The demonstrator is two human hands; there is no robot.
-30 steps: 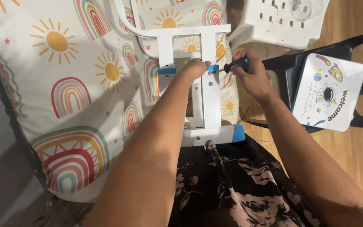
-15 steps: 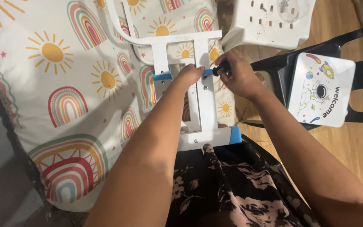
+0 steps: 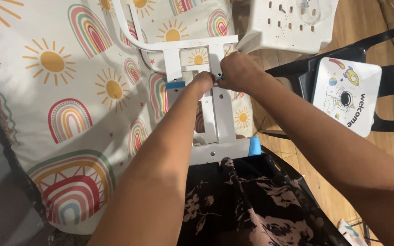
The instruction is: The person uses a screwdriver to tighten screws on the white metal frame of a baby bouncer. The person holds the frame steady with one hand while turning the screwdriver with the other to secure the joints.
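Both hands meet on white frame (image 3: 215, 114) lying over rainbow sheet (image 3: 60, 91). Left hand (image 3: 204, 83) presses slat, grip unclear. Right hand (image 3: 239, 72) closed on blue-handled tool (image 3: 218, 78). White square card (image 3: 346, 95) on black chair (image 3: 388, 77), right.

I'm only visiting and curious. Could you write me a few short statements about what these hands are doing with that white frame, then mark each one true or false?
1. Both hands meet at a slat of the white metal frame. True: the left hand and the right hand are together there.
2. The frame lies on a plain grey sheet. False: the cloth under it is printed with rainbows and suns.
3. The right hand is closed around something blue. True, though little of the blue tool shows.
4. A white plastic stool stands beyond the hands. True.
5. The black chair is bare. False: a white card with a cartoon astronaut lies on it.
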